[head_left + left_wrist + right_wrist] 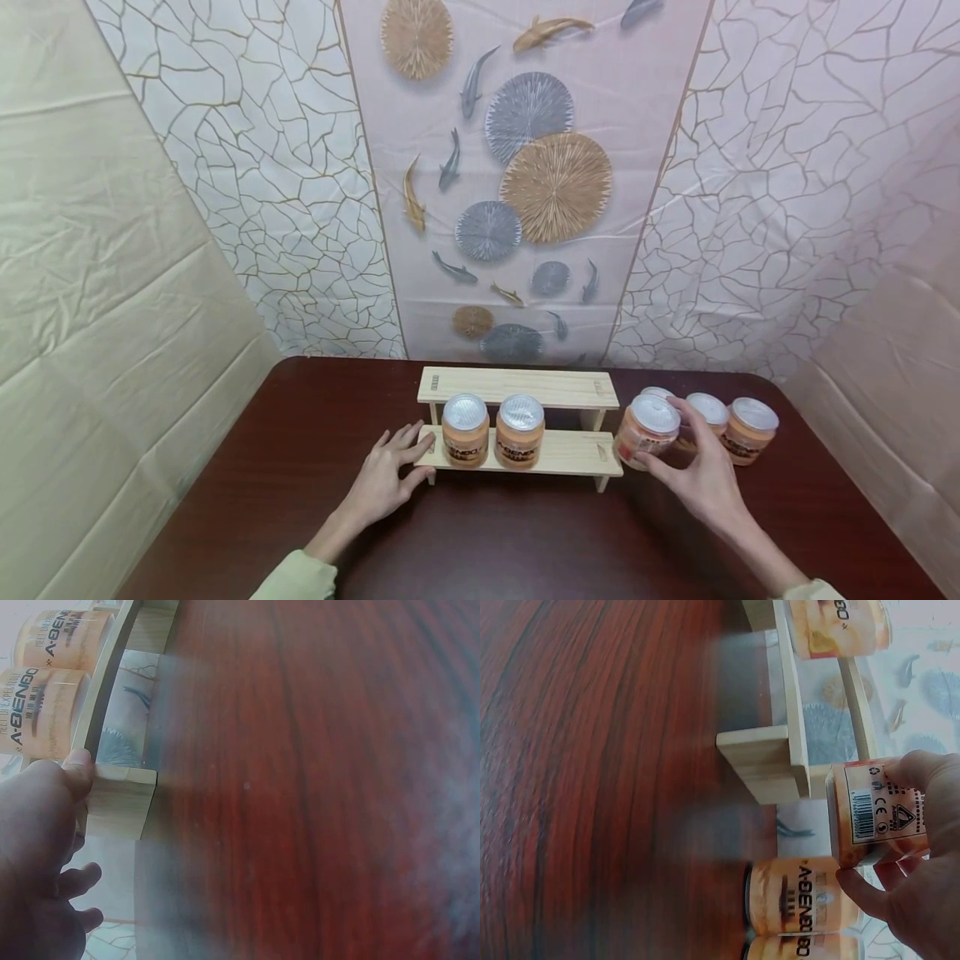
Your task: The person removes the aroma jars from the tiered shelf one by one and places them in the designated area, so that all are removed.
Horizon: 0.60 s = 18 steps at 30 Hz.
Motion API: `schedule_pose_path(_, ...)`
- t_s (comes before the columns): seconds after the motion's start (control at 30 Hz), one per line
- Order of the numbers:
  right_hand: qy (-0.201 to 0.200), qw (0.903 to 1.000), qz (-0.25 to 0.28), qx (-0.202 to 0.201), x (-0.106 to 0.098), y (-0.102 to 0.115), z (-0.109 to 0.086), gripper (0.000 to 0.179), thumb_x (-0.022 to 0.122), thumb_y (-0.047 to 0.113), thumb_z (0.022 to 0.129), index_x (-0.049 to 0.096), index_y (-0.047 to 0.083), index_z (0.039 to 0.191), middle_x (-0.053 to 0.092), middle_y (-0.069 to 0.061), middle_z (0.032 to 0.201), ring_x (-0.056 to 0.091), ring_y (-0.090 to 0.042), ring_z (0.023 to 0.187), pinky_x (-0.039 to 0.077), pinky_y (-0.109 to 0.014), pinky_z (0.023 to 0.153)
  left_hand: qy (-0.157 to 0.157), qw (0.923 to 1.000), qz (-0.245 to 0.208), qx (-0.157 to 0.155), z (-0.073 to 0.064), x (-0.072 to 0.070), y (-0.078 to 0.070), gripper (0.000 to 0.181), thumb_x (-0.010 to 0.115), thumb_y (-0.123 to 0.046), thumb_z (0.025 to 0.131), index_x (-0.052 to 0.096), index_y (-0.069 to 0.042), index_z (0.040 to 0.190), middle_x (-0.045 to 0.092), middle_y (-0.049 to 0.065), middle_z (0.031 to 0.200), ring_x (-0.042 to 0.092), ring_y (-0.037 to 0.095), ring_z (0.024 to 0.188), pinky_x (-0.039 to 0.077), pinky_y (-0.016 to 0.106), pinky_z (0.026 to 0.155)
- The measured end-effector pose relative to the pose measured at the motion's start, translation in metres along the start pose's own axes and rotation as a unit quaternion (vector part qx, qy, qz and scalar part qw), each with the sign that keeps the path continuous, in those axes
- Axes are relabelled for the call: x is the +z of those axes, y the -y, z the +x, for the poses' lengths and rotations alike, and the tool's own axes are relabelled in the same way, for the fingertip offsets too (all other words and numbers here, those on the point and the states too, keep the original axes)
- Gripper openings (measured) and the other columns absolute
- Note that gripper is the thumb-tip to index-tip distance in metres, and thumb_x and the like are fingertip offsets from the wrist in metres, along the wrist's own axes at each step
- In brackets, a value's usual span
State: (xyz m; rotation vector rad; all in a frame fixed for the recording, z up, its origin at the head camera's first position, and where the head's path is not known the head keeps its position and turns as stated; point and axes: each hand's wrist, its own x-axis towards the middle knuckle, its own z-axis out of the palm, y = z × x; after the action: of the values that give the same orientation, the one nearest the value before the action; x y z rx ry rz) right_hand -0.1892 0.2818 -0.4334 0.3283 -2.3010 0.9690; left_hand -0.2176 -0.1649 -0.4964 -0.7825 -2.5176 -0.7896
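Note:
My right hand (705,479) grips a jar (648,429) with a silver lid and orange label, thumb on one side and fingers on the other. This jar is raised beside the right end of a two-tier wooden shelf (566,446). In the right wrist view, the held jar (874,814) shows a barcode. Two similar jars, a left one (465,433) and a right one (520,433), stand on the shelf's lower tier. My left hand (382,479) holds the lower tier's left end, its thumb against the front edge in the left wrist view.
Several more jars, among them one at the far right (750,429), stand on the dark wood table (517,542) right of the shelf. The upper tier (517,386) is behind the lower one. A patterned cloth (510,275) hangs behind the table.

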Motion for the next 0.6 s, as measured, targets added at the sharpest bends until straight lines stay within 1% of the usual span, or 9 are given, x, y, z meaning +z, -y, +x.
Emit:
schedule_pose_path(0.07,-0.006,1.0000,-0.005,0.000,-0.001,-0.004,-0.001,0.092,0.093,0.001,0.060,0.050,0.002,0.141,0.065,-0.019,0.114,0.049,0.007,0.099,0.038,-0.015,0.083,0.002,1.0000,0.001,0.000,0.000,0.000,0.000,0.049,0.079,-0.018,0.086,0.066,0.003,0.129,0.052,0.029,0.139,0.051,0.049,0.125,0.033,0.069,0.103)
schedule_pose_path(0.23,-0.019,0.9998,0.000,-0.004,-0.003,-0.011,-0.004,0.090,0.093,-0.003,0.059,0.051,-0.002,0.138,0.062,-0.018,0.114,0.046,0.011,0.098,0.041,-0.013,0.080,0.005,1.0000,0.004,0.001,0.001,0.000,0.000,0.049,0.078,-0.019,0.087,0.065,0.002,0.130,0.052,0.028,0.140,0.051,0.049,0.126,0.033,0.069,0.103)
schedule_pose_path(0.37,-0.027,0.9996,-0.005,-0.006,-0.004,-0.015,-0.007,0.090,0.092,-0.004,0.059,0.051,-0.002,0.138,0.061,-0.018,0.117,0.046,0.010,0.099,0.039,-0.010,0.080,0.004,1.0000,0.002,0.001,0.001,0.000,0.000,0.049,0.078,-0.019,0.087,0.066,0.002,0.129,0.052,0.028,0.139,0.051,0.049,0.126,0.033,0.069,0.103)
schedule_pose_path(0.6,-0.025,0.9995,-0.015,-0.010,-0.004,-0.024,-0.012,0.092,0.093,-0.004,0.057,0.051,-0.001,0.139,0.061,-0.017,0.118,0.046,0.008,0.099,0.040,-0.011,0.078,0.004,1.0000,0.000,-0.003,0.000,0.000,0.001,0.049,0.078,-0.019,0.087,0.066,0.002,0.129,0.052,0.028,0.139,0.051,0.049,0.126,0.033,0.070,0.103)
